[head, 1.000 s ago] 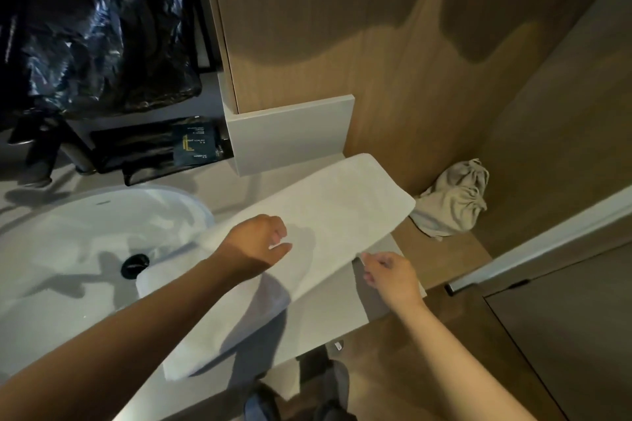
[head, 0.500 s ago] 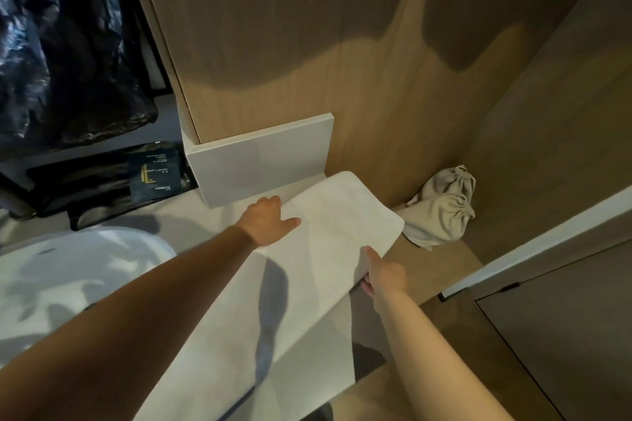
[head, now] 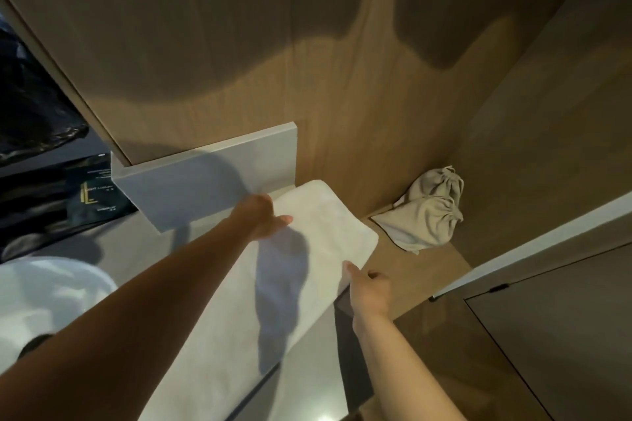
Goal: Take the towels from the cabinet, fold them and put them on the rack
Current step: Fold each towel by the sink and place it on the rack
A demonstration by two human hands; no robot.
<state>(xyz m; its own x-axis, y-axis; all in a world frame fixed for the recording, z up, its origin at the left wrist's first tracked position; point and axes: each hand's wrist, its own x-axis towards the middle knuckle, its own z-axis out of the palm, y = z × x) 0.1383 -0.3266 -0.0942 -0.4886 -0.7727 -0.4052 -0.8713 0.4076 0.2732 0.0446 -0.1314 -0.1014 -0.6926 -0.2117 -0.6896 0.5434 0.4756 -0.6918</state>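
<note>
Your left hand (head: 261,220) and right hand (head: 369,287) each pinch the towel (head: 318,225), fingers curled. Risk: right corner juts past the counter (head: 307,379); loosen either pinch and it likely slips.

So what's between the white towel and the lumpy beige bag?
Just bare brown wooden ledge, shown in the head view, separates the white cloth towel from the beige drawstring bag.
</note>
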